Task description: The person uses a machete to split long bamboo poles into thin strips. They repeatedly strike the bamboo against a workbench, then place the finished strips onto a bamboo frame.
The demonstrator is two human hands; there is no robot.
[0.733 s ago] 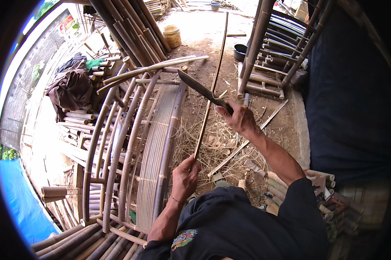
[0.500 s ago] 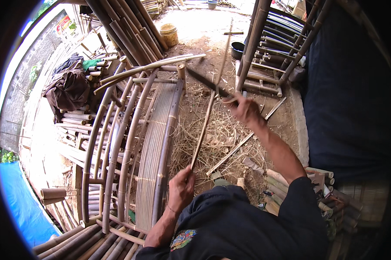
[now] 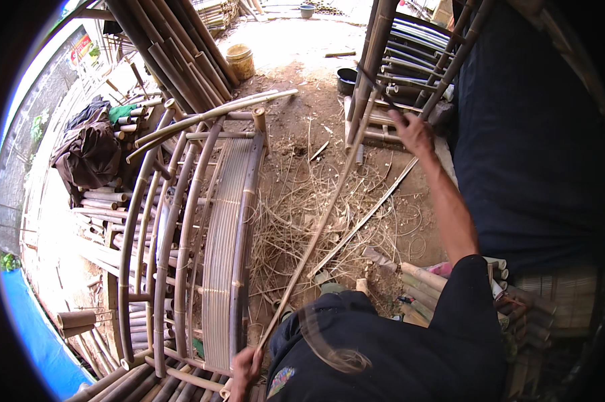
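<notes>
My left hand [image 3: 247,365] is closed around the near end of a long thin bamboo strip [image 3: 319,231], low beside the bench's front end. The strip slants up and away to the right. Out at the upper right, my right hand [image 3: 415,134] grips a long dark-bladed knife [image 3: 381,89]. Its blade is smeared by motion and lies near or across the strip's far end; whether they touch I cannot tell. A blurred pale curl of bamboo shaving [image 3: 336,355] hangs in front of my dark shirt.
Left of me stands a bamboo bench [image 3: 225,248] with a slatted seat. Shavings [image 3: 329,208] litter the ground, where another split strip [image 3: 366,221] lies. Bamboo poles [image 3: 175,53] lean behind, near a yellowish bucket [image 3: 240,61]. A bamboo frame [image 3: 376,134] stands at far right.
My left hand has pulled back toward me and down with the strip. My right hand with the knife has moved outward, up and to the right. The curl of shaving has appeared.
</notes>
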